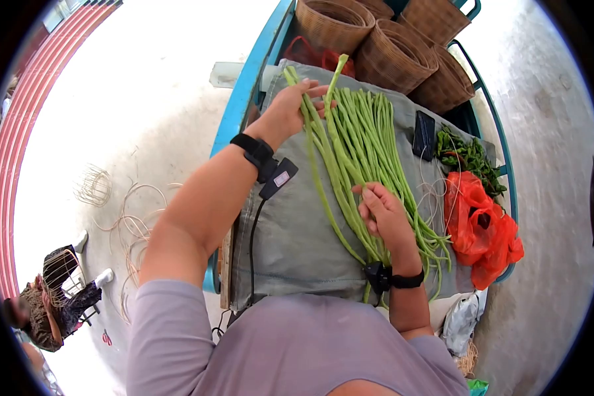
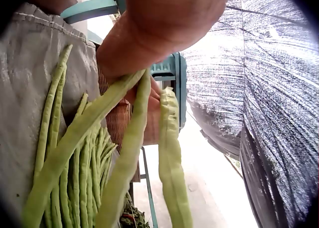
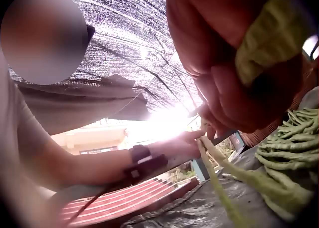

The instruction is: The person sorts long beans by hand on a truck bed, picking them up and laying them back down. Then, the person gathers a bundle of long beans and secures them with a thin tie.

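Note:
Long green yard-long beans (image 1: 376,125) lie in a bundle on a grey cloth (image 1: 287,247). At the bundle's upper left, my left hand (image 1: 294,109) holds a few beans near their ends, raised off the cloth. In the left wrist view, those beans (image 2: 132,153) hang down from between thumb and fingers. My right hand (image 1: 386,214) is over the middle of the bundle, fingers curled, gripping a bean (image 3: 271,36) that shows large in the right wrist view. Part of that grip is hidden behind the fingers.
Woven baskets (image 1: 393,56) stand at the back of the blue-framed cart (image 1: 234,122). To the right lie a dark phone (image 1: 424,135), green peppers (image 1: 468,158) and a red plastic bag (image 1: 472,221). Another person (image 1: 46,310) sits at the lower left near loose cane strips (image 1: 135,228).

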The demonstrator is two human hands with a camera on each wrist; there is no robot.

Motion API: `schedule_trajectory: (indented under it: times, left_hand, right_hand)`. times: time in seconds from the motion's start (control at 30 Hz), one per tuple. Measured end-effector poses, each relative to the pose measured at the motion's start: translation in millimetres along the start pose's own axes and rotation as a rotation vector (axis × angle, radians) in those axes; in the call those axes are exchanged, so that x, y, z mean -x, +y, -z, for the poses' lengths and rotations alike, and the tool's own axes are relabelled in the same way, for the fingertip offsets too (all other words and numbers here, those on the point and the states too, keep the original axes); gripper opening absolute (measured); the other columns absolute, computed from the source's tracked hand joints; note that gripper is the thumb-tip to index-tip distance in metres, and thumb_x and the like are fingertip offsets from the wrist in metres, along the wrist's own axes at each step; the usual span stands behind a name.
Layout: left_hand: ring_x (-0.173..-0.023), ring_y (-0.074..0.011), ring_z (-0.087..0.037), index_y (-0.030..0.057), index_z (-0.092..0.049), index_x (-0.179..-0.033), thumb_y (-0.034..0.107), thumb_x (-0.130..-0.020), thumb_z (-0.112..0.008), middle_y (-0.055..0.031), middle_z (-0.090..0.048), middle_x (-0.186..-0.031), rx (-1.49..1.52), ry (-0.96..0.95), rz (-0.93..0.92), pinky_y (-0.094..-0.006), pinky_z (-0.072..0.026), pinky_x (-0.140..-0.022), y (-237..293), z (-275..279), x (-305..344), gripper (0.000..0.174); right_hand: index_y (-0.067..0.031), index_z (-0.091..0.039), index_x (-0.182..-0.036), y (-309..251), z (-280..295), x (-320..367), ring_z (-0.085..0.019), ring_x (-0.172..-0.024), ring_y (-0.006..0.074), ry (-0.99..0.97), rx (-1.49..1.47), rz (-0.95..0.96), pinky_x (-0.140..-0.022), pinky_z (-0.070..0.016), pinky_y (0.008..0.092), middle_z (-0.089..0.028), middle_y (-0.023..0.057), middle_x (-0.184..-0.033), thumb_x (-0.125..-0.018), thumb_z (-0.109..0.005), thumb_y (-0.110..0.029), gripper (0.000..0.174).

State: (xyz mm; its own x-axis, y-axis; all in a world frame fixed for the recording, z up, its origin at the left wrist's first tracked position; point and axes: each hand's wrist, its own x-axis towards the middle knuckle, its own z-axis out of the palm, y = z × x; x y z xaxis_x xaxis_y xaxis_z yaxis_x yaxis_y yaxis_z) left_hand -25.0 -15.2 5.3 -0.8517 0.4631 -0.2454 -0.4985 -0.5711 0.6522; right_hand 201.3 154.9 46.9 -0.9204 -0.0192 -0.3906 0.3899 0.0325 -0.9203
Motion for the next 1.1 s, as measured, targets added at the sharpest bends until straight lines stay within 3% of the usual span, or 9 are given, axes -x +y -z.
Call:
schedule_trajectory:
  times: [0.07, 0.17, 0.37, 0.57, 0.67, 0.77, 0.9, 1.03, 1.1]
  left_hand:
    - [-0.082, -0.0223, -0.062, 0.0055, -0.050, -0.120, 0.027, -0.100, -0.043, -0.0142, -0.061, -0.118, 0.012, -0.033, 0.025, -0.0339, -0.0531, -0.069, 4.8, -2.3, -2.0, 0.030]
    - [-0.080, -0.0178, -0.060, 0.0053, -0.050, -0.122, 0.027, -0.100, -0.044, -0.0083, -0.063, -0.105, 0.026, -0.124, 0.032, -0.0322, -0.0525, -0.072, 8.9, -3.7, 2.8, 0.032]
    - [-0.075, -0.0163, -0.057, 0.0035, -0.052, -0.117, 0.028, -0.100, -0.045, -0.0019, -0.054, -0.082, 0.101, -0.249, 0.022, -0.0332, -0.0529, -0.072, 12.7, -3.4, 3.3, 0.031]
    - [-0.073, -0.0166, -0.055, 0.0050, -0.052, -0.098, 0.026, -0.099, -0.048, -0.0028, -0.052, -0.079, 0.164, -0.107, 0.025, -0.0378, -0.0535, -0.075, 21.2, -29.8, 27.3, 0.022]
    - [-0.066, -0.0152, -0.053, 0.0057, -0.051, -0.095, 0.027, -0.098, -0.050, -0.0004, -0.049, -0.072, 0.212, -0.150, -0.025, -0.0365, -0.0529, -0.072, 16.8, -20.0, 17.8, 0.022]
    - [-0.060, -0.0135, -0.049, 0.0062, -0.052, -0.093, 0.027, -0.097, -0.052, 0.0023, -0.044, -0.064, 0.212, -0.022, -0.039, -0.0344, -0.0519, -0.067, 19.7, -0.9, 6.7, 0.021]
    - [-0.053, -0.0139, -0.044, 0.0068, -0.049, -0.089, 0.026, -0.097, -0.053, 0.0030, -0.040, -0.058, 0.029, 0.181, 0.098, -0.0342, -0.0510, -0.062, 10.5, 4.1, 4.1, 0.021]
    - [-0.060, -0.0234, -0.052, 0.0053, -0.049, -0.090, 0.024, -0.097, -0.050, -0.0029, -0.044, -0.066, 0.077, 0.358, 0.099, -0.0417, -0.0509, -0.061, 8.0, 10.5, -2.5, 0.020]
    - [-0.062, -0.0263, -0.054, 0.0050, -0.049, -0.089, 0.024, -0.097, -0.050, -0.0045, -0.046, -0.068, 0.071, 0.394, 0.085, -0.0430, -0.0510, -0.060, 9.8, 10.2, -1.2, 0.021]
  right_hand:
    - [-0.0029, -0.055, -0.110, 4.1, 0.2, 4.1, -0.036, -0.045, 0.0011, 0.010, 0.013, -0.059, -0.041, -0.0293, 0.0165, -0.047, -0.0046, -0.065, -0.100, -0.044, -0.022, 0.025]
    - [-0.0035, -0.055, -0.111, 7.9, 2.5, 8.7, -0.036, -0.045, 0.0017, -0.008, -0.017, -0.102, -0.040, -0.0297, 0.0166, -0.046, -0.0049, -0.066, -0.100, -0.044, -0.022, 0.024]
    - [-0.0020, -0.053, -0.112, 9.8, 18.9, 6.5, -0.038, -0.047, 0.0030, 0.001, -0.321, -0.100, -0.039, -0.0310, 0.0185, -0.045, -0.0044, -0.067, -0.099, -0.045, -0.026, 0.028]
    - [-0.0013, -0.052, -0.115, 14.8, 31.6, 6.8, -0.044, -0.047, 0.0056, -0.017, -0.453, -0.167, -0.041, -0.0363, 0.0199, -0.049, -0.0025, -0.069, -0.099, -0.045, -0.026, 0.030]
    - [-0.0009, -0.050, -0.119, 1.3, 31.9, 34.0, -0.052, -0.048, 0.0073, -0.101, -0.167, -0.195, -0.044, -0.0425, 0.0205, -0.055, 0.0000, -0.070, -0.098, -0.047, -0.025, 0.032]
    - [-0.0006, -0.049, -0.122, 7.8, 49.0, 54.9, -0.057, -0.051, 0.0084, -0.218, 0.188, -0.291, -0.048, -0.0467, 0.0208, -0.059, 0.0020, -0.070, -0.097, -0.051, -0.023, 0.034]
    - [-0.0018, -0.057, -0.116, -15.0, 53.5, 89.6, -0.056, -0.052, 0.0082, -0.001, 0.394, -0.262, -0.048, -0.0461, 0.0214, -0.059, 0.0015, -0.067, -0.094, -0.056, -0.024, 0.031]
    - [-0.0015, -0.062, -0.105, -29.4, 61.0, 118.6, -0.057, -0.049, 0.0111, 0.271, 0.772, -0.226, -0.048, -0.0453, 0.0248, -0.061, 0.0054, -0.061, -0.091, -0.058, -0.026, 0.029]
    - [-0.0025, -0.063, -0.100, -30.9, 66.9, 117.5, -0.061, -0.055, 0.0185, 0.272, 0.921, -0.329, -0.056, -0.0474, 0.0308, -0.062, 0.0074, -0.061, -0.091, -0.057, -0.031, 0.031]
